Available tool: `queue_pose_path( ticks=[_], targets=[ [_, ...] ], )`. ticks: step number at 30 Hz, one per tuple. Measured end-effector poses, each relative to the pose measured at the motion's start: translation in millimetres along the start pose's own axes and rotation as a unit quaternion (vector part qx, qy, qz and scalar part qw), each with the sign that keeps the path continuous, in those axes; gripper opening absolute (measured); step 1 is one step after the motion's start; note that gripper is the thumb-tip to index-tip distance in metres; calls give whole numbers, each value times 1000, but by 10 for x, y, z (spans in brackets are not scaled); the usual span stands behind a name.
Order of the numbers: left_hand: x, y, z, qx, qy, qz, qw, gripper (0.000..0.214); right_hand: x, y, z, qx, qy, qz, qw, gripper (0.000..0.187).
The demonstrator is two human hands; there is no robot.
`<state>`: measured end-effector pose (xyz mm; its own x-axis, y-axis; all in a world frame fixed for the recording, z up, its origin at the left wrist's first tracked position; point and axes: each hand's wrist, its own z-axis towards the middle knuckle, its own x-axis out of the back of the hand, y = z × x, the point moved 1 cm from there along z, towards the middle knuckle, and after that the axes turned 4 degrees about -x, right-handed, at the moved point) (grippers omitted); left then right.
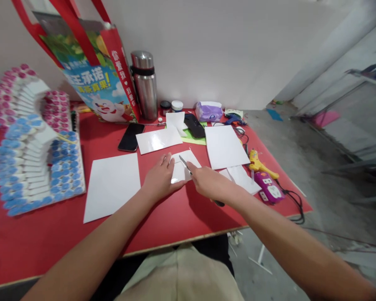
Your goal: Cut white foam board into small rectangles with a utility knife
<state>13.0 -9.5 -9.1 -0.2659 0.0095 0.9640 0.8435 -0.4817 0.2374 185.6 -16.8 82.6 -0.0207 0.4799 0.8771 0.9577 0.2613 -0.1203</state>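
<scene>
My left hand (pixel 161 177) lies flat with fingers stretched out, pressing down a small white card (pixel 184 167) on the red table (pixel 50 238). My right hand (pixel 210 182) is closed round a craft knife (pixel 185 163), whose metal blade points up and left across that card. The knife's dark handle end shows below the hand. A large white sheet (pixel 113 186) lies just left of my left hand.
More white sheets (pixel 225 146) lie around, with a black phone (pixel 130 136), steel flask (pixel 145 85), red shopping bag (pixel 97 79), purple pack (pixel 209 111), yellow glue gun (pixel 260 164) and purple power strip (pixel 269 189). Stacked blue and pink pieces (pixel 34 154) fill the left. The table edge drops at right.
</scene>
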Motion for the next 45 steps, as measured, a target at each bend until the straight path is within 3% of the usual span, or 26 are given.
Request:
queue_pose_path(
  ticks=[10,21,30,33,37,39,42,45],
  targets=[
    [17,9,2,7,-28,4,1000,92,-191,83,-312,19,-17,-4,1000,80],
    [0,-3,1,9,-32,12,999,92,-462,192,-814,-4,-57,28,998,89],
    [-37,-39,-1,-10,-6,-2,1000,93,-406,417,-1119,-23,-5,181,983,63],
    [-54,-49,-6,-8,-1,-7,1000,95,-332,559,-1044,-49,71,210,974,56],
    [-59,-53,-24,-22,11,-17,1000,88,-315,661,-634,-159,164,122,966,42],
    [-62,-57,-36,-30,16,-25,999,86,-372,638,-389,-195,182,78,961,49],
    [-79,-64,-52,-27,25,-36,999,87,-504,530,-132,-181,193,40,963,55],
    [-102,-74,-55,-12,30,-39,999,90,-596,429,-62,-181,199,31,963,43]
  ],
)
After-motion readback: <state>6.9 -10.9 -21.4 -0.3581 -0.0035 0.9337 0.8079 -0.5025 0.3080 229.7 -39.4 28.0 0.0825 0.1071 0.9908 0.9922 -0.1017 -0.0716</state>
